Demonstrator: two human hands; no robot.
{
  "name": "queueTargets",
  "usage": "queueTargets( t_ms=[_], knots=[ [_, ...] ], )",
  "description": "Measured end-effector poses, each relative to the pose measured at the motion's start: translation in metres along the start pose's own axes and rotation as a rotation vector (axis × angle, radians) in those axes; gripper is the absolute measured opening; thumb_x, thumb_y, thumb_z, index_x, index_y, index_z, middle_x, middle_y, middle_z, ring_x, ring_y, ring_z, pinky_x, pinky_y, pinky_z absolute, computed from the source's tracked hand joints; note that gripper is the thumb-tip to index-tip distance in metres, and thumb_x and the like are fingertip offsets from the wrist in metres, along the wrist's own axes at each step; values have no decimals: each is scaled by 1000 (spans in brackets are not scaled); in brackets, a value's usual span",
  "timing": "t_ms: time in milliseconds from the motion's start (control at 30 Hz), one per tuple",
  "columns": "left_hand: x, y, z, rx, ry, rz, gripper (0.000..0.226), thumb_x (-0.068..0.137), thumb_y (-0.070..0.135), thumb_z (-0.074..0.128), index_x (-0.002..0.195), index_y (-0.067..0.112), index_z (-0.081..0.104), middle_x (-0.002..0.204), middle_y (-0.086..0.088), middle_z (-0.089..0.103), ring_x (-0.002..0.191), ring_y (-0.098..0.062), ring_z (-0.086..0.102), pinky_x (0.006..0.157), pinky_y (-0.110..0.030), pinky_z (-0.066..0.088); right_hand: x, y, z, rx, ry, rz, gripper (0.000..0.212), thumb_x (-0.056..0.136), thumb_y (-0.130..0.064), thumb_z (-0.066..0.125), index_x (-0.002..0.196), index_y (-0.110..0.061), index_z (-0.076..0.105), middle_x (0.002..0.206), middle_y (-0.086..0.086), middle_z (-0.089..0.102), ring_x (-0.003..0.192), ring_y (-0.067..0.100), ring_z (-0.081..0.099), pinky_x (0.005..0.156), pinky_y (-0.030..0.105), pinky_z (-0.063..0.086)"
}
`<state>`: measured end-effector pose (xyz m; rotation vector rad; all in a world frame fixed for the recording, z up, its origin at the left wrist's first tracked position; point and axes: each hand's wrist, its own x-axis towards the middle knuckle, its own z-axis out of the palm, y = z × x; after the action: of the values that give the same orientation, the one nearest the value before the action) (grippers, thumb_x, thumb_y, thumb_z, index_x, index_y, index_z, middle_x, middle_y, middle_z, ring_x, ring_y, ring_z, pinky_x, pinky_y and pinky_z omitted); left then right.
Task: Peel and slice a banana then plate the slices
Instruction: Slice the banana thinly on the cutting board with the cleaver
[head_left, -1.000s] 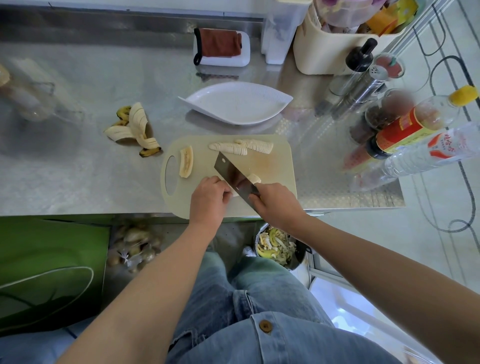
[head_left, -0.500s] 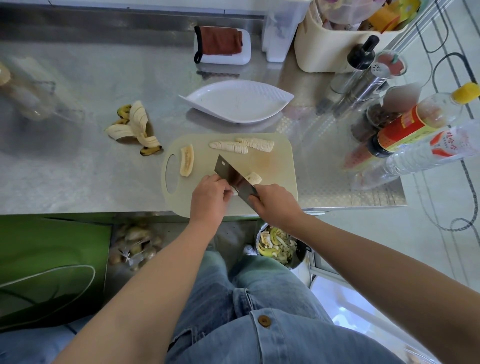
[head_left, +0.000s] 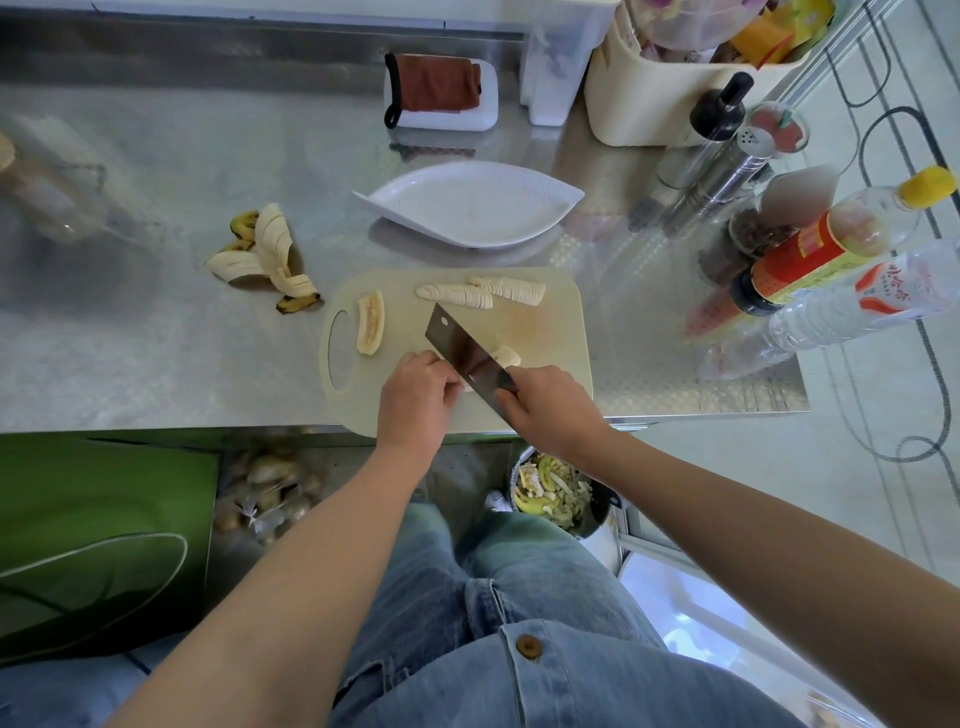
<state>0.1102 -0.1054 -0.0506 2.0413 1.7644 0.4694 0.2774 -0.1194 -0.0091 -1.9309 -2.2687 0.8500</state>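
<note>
A pale cutting board (head_left: 563, 322) lies at the counter's front edge. My right hand (head_left: 548, 410) grips the handle of a cleaver (head_left: 460, 351), whose blade stands across a banana piece (head_left: 506, 357). My left hand (head_left: 418, 397) holds that piece down with curled fingers, just left of the blade. Two rows of cut slices (head_left: 483, 293) lie at the board's far side. A halved banana piece (head_left: 370, 330) lies cut face up by the board's handle hole. The white leaf-shaped plate (head_left: 470, 210) sits behind the board with nothing on it.
Banana peel (head_left: 267, 257) lies on the steel counter left of the board. Bottles, a shaker and jars (head_left: 810, 244) crowd the right side. A folded brown cloth (head_left: 434, 83) on a white tray sits at the back. A bin of scraps (head_left: 553, 491) stands below the counter edge.
The cleaver and both hands have stayed over the same banana piece, shifting only slightly. Nothing else on the board or counter has moved.
</note>
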Motion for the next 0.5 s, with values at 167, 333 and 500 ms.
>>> queueTargets(
  t_ms=[167,333,500],
  knots=[
    [0,0,1,7,3,-6,3,77,9,75,78,9,72,80,-6,65,78,-26,55,63,-35,46,0,-3,1,-18,-16,9,22,97,-27,43,81,-11,46,79,14,59,66,29,46,58,32,32],
    [0,-1,2,8,6,-3,3,77,8,75,79,8,72,80,-6,66,78,-25,55,63,-33,45,-2,-4,1,-9,-25,22,23,98,-26,42,79,-13,43,73,7,50,65,26,45,58,31,30],
    [0,-2,2,22,5,2,4,77,10,75,78,8,72,80,-6,65,77,-24,54,61,-34,44,2,-4,6,-27,-61,36,23,97,-27,42,83,-10,48,76,10,55,68,29,51,58,32,37]
  ],
)
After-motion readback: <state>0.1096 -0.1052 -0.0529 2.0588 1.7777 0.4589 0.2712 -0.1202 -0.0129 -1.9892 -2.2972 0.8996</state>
